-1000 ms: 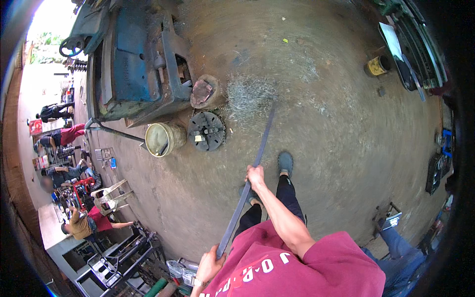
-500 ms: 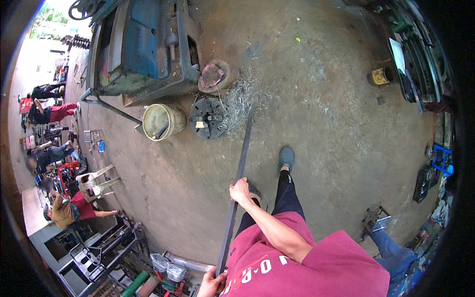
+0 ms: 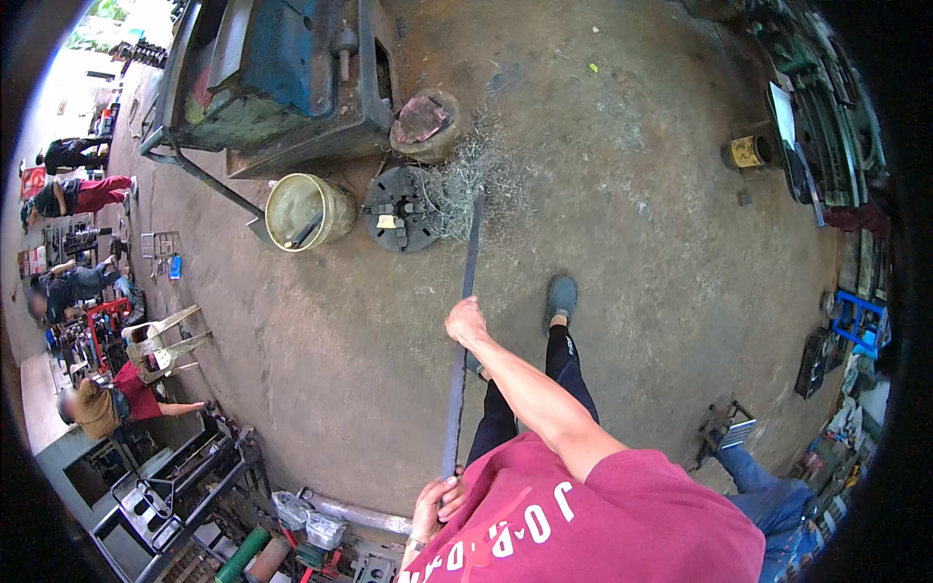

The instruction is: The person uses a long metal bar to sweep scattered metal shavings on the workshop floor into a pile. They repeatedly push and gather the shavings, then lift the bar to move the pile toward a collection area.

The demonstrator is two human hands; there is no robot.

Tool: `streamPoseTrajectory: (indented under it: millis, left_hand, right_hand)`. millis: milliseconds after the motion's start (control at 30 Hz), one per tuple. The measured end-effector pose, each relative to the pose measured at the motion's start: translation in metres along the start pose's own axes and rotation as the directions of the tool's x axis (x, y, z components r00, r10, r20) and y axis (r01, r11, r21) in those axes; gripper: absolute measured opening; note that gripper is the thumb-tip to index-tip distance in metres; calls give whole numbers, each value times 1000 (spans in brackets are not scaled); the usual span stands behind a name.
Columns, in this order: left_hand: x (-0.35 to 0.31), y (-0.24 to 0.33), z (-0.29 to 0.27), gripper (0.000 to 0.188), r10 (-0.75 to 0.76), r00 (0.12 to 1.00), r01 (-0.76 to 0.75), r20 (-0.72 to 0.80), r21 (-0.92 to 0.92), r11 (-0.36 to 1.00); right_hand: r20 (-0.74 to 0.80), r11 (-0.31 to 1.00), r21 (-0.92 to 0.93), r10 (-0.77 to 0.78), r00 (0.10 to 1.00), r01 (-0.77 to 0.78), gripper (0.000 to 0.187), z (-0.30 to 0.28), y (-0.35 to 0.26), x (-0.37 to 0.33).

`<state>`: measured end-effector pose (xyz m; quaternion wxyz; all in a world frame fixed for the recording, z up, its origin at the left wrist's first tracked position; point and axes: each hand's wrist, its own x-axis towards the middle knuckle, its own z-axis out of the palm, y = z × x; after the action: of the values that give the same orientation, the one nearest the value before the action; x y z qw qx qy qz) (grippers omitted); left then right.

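A long, dark, flat metal bar (image 3: 469,257) runs away from my body. My right hand (image 3: 466,323) is closed round its middle, with that arm stretched forward. Close to my shirt, my left hand (image 3: 437,505) grips the near end, fingers wrapped about it. The far tip reaches into a heap of curly metal shavings (image 3: 496,185) on the floor. Just left of that tip lies a round, dark lathe chuck (image 3: 403,233), partly under the shavings.
A bucket (image 3: 340,209) stands left of the chuck, near a large blue-grey machine (image 3: 282,87). Behind the chuck sits a sack-like container (image 3: 428,126). A plastic chair (image 3: 160,345) and several people are at left. A yellow tin (image 3: 746,153) lies at far right.
Both my hands have moved forward, away from my body, with the bar between them. My right arm is straighter now. The whole view has shifted slightly.
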<state>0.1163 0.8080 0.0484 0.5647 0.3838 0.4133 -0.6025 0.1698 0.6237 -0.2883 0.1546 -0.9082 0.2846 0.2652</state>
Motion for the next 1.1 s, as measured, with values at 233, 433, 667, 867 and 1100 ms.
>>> streamPoseTrajectory:
  millis: [233,433,667,867,1100]
  left_hand:
    - [27,8,26,16,-75,994,93,73,-279,956]
    - [40,11,89,12,-90,996,91,15,-165,982]
    - [41,-50,144,11,62,983,8,-172,378,926]
    - [-9,-110,127,15,174,963,54,-204,783,619]
    - [-73,-148,77,26,244,949,166,-198,975,146]
  right_hand:
    - [207,964,137,195,959,-226,19,20,9,55]
    - [262,983,169,24,965,-70,28,20,39,80]
    - [437,211,850,228,870,-483,22,-25,119,24]
    - [508,-314,847,238,828,-429,17,-20,121,-83]
    - [555,-601,738,284,782,-305,7,8,97,-187]
